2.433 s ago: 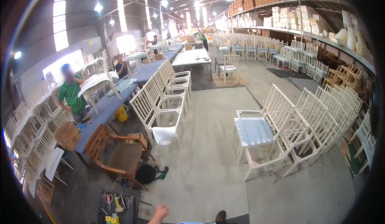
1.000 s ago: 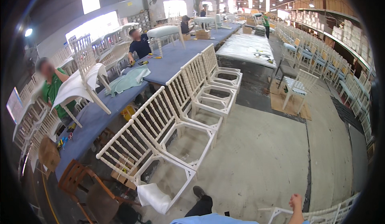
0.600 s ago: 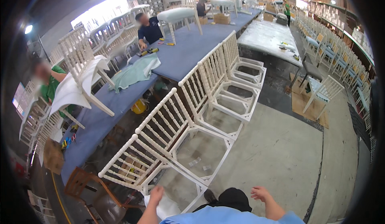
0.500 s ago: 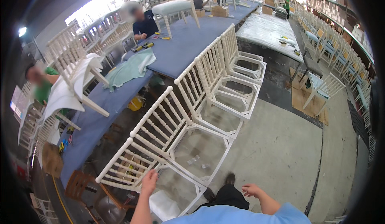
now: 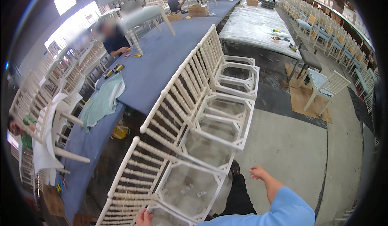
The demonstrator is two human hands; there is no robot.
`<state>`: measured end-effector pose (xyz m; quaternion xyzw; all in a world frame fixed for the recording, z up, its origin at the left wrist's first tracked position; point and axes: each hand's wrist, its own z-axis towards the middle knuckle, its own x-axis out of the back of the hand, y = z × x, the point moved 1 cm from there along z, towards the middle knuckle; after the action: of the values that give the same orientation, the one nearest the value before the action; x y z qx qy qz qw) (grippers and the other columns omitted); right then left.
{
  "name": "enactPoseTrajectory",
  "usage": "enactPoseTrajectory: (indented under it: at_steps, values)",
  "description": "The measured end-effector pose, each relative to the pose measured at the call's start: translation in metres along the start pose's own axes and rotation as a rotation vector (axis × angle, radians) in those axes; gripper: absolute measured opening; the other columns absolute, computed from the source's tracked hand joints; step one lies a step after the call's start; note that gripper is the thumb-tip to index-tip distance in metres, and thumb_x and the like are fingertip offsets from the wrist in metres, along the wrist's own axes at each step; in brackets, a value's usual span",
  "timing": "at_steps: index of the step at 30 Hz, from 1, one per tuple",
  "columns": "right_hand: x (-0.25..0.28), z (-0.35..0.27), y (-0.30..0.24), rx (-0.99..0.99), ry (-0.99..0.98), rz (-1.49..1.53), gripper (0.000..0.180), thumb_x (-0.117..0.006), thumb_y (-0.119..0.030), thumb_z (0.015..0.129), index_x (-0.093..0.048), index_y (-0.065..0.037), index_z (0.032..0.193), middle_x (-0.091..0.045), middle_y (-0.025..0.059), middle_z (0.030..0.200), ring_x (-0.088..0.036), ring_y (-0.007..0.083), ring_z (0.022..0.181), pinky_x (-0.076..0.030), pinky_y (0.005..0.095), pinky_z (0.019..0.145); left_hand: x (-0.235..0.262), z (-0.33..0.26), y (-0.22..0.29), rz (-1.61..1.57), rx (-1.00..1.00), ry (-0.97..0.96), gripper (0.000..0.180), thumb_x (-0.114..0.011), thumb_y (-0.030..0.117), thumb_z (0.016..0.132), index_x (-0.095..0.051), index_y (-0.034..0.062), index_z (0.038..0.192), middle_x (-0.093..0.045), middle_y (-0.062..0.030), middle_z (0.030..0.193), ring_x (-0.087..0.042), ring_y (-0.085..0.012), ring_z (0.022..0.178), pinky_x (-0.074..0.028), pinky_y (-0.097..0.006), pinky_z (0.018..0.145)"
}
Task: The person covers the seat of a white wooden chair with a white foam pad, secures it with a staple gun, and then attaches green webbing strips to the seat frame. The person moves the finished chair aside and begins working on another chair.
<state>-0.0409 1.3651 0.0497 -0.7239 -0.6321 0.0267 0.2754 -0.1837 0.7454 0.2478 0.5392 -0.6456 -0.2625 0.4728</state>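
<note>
White, stood in a row ahead of the left hand (image 5: 144, 217) as spindle-backed chair frames (image 5: 218, 140). Had that hand right at the nearest frame (image 5: 123, 167); could not tell its grip. Held the right hand (image 5: 257, 172) empty, loosely spread, with floor (image 5: 283, 145) beneath.

Shirt (image 5: 246, 220): pale sky blue, one even tone over the part in view
Right sleeve (image 5: 287, 203): short, loosely cut, same blue as the shirt, ending close to the elbow
Right forearm (image 5: 272, 183): bare from the sleeve's end to the wrist
Right hand (image 5: 257, 172): bare
Left hand (image 5: 144, 217): bare, partly cut off by the lower edge
Trousers (image 5: 238, 195): long, black, matt, reaching down to the shoe
Shoe (image 5: 235, 168): dark, closed, perhaps black or deep brown
</note>
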Motion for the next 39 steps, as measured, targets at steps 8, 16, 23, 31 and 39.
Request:
enactPoseTrajectory:
  at_steps: [8,16,23,31,39]
  values:
    - [0.122,0.156,-0.061,-0.179,-0.051,0.141,0.074,-0.078,-0.041,0.098,-0.050,-0.008,0.159,-0.070,0.0161,0.137,-0.074,0.0287,0.106,-0.058,0.0498,0.083,-0.290,0.151,0.261,0.494,-0.627,-0.144,0.046,-0.065,0.002,0.101,-0.060,-0.0012,0.146,-0.072,-0.0160,0.133,-0.068,-0.0264,0.124,-0.051,-0.036,0.107]
    - [0.123,0.240,-0.171,-0.229,0.050,0.574,0.098,-0.084,-0.043,0.093,-0.030,-0.008,0.167,-0.047,0.0232,0.163,-0.053,0.0402,0.143,-0.045,0.0644,0.109,-0.445,0.310,0.429,0.886,-0.602,-0.092,0.056,-0.075,0.026,0.099,-0.060,0.0003,0.147,-0.075,-0.0169,0.122,-0.072,-0.0264,0.109,-0.055,-0.040,0.096]
    - [0.102,0.303,-0.182,-0.127,0.308,0.984,0.043,-0.084,-0.016,0.090,-0.060,-0.002,0.123,-0.067,0.0109,0.103,-0.066,0.0244,0.086,-0.057,0.0410,0.070,-0.508,0.345,0.433,0.945,-0.433,-0.053,0.034,-0.081,0.034,0.096,-0.076,0.0005,0.101,-0.071,-0.0063,0.072,-0.068,-0.0163,0.060,-0.054,-0.036,0.058]
    - [0.127,0.254,-0.146,-0.131,0.347,0.999,0.023,-0.079,-0.010,0.087,-0.062,-0.003,0.102,-0.062,0.0069,0.080,-0.061,0.0207,0.065,-0.054,0.0383,0.061,-0.494,0.269,0.459,1.055,-0.518,0.100,0.038,-0.083,0.041,0.089,-0.077,0.0046,0.097,-0.072,-0.0095,0.076,-0.070,-0.0259,0.073,-0.053,-0.044,0.073]
    - [0.170,0.128,-0.091,0.100,0.192,1.102,0.012,-0.073,-0.017,0.090,-0.063,-0.010,0.090,-0.057,0.0047,0.073,-0.058,0.0220,0.066,-0.048,0.0406,0.064,-0.382,0.102,0.509,0.873,-0.648,0.042,0.042,-0.080,0.046,0.093,-0.077,0.0077,0.111,-0.075,-0.0155,0.086,-0.072,-0.0355,0.082,-0.053,-0.047,0.077]
